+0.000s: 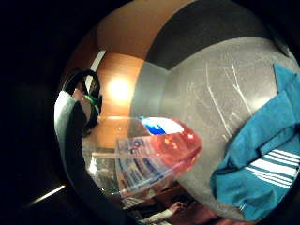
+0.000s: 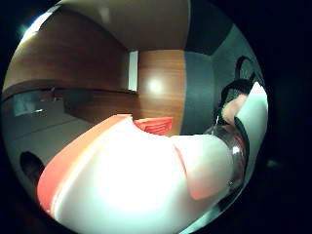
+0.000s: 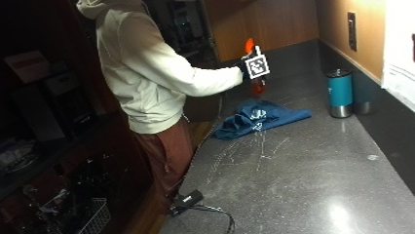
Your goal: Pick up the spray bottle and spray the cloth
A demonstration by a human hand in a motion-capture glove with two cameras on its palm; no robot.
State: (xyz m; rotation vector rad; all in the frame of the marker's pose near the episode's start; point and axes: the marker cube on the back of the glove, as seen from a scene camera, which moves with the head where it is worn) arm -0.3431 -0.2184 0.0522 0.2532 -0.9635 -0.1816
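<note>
— Closest to the camera, what's on the counter?
— Black power adapter (image 3: 187,199) with its cord, at the near edge of the grey speckled countertop (image 3: 311,170).
— And the spray bottle (image 3: 256,84)?
— Lifted off the counter, gripped in the gloved right hand (image 3: 248,67), fingers curled round its neck. Orange trigger head up, reddish liquid in the clear body.
— Where's the cloth (image 3: 259,118)?
— Blue, rumpled, lying on the counter just below and in front of the bottle.
— Anything else nearby?
— Teal tumbler (image 3: 340,92) stands well apart, by the wall.
</note>
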